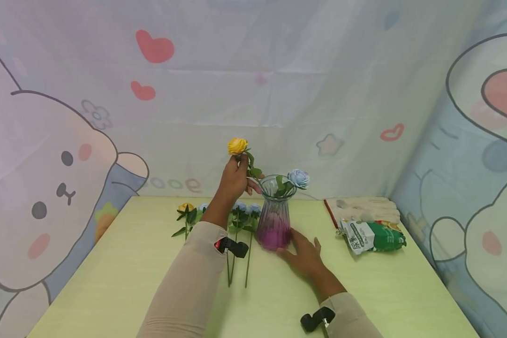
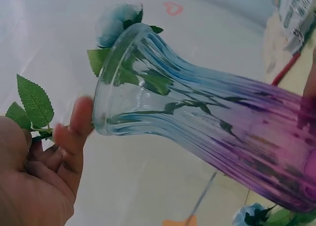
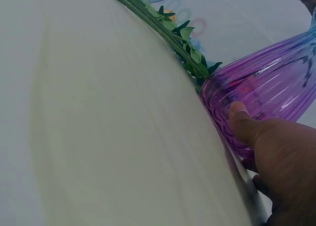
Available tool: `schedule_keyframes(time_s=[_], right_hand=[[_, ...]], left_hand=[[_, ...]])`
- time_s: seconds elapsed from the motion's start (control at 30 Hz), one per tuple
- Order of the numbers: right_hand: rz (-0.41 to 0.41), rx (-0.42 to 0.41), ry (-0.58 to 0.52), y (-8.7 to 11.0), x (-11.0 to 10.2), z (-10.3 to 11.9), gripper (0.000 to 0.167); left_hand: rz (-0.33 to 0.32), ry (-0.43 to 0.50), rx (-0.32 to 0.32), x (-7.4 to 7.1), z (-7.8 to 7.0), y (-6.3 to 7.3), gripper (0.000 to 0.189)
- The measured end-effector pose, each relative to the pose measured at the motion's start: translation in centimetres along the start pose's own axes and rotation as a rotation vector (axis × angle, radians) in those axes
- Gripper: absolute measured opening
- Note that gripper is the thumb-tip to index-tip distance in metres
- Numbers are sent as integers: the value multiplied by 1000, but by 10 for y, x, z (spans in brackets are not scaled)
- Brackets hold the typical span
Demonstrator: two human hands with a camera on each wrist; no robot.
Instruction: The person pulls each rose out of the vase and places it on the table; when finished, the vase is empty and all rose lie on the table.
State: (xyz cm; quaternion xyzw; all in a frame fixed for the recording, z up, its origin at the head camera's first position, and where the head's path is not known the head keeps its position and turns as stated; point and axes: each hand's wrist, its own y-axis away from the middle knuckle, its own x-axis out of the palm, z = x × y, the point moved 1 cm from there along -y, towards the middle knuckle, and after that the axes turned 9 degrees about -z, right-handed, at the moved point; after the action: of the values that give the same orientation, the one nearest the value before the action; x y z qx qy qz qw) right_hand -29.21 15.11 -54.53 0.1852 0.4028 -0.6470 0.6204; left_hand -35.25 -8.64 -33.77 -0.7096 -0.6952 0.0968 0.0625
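Observation:
A glass vase, bluish at the rim and purple at the base, stands on the table. One light blue rose leans over its rim, leaves inside the neck. My left hand pinches a yellow rose just under the bloom, left of the vase mouth. In the left wrist view, its green stem and leaves pass through my fingers, and the fingertips come right at the rim. Down at the base, my right hand holds the vase, with the thumb laid against the purple glass.
More artificial roses, yellow and blue, lie left of the vase, their stems pointing toward me. To the right are pale gloves, a thin red stick and a green-and-white packet. A printed cloth hangs behind the table.

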Motion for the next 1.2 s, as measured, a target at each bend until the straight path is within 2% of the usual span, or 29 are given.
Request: schedule_keyframes(time_s=[0.23, 0.4, 0.53, 0.63, 0.77, 0.83, 0.9, 1.07, 1.2], right_hand=[[9, 6, -6, 0, 1, 0, 84], [9, 10, -10, -1, 1, 0, 83], [2, -2, 0, -1, 2, -1, 83], [1, -8, 2, -1, 2, -2, 83], [3, -10, 3, -2, 2, -2, 83], [5, -10, 6, -2, 2, -3, 83], [3, -10, 10, -2, 2, -3, 83], [-4, -5, 16, -2, 3, -4, 84], [-4, -6, 18, -2, 3, -3, 84]], left_hand=[[18, 234, -82, -5, 7, 2, 59], [47, 418, -165, -7, 12, 7, 31], [73, 471, -159, -7, 18, 11, 16], [61, 510, -144, -6, 23, 12, 18], [-25, 488, -127, -3, 25, 15, 22], [-75, 463, -108, -1, 26, 17, 17], [-123, 441, -78, 2, 27, 19, 11], [-229, 390, 26, 10, 30, 21, 12], [-266, 347, 86, 14, 34, 21, 6]])
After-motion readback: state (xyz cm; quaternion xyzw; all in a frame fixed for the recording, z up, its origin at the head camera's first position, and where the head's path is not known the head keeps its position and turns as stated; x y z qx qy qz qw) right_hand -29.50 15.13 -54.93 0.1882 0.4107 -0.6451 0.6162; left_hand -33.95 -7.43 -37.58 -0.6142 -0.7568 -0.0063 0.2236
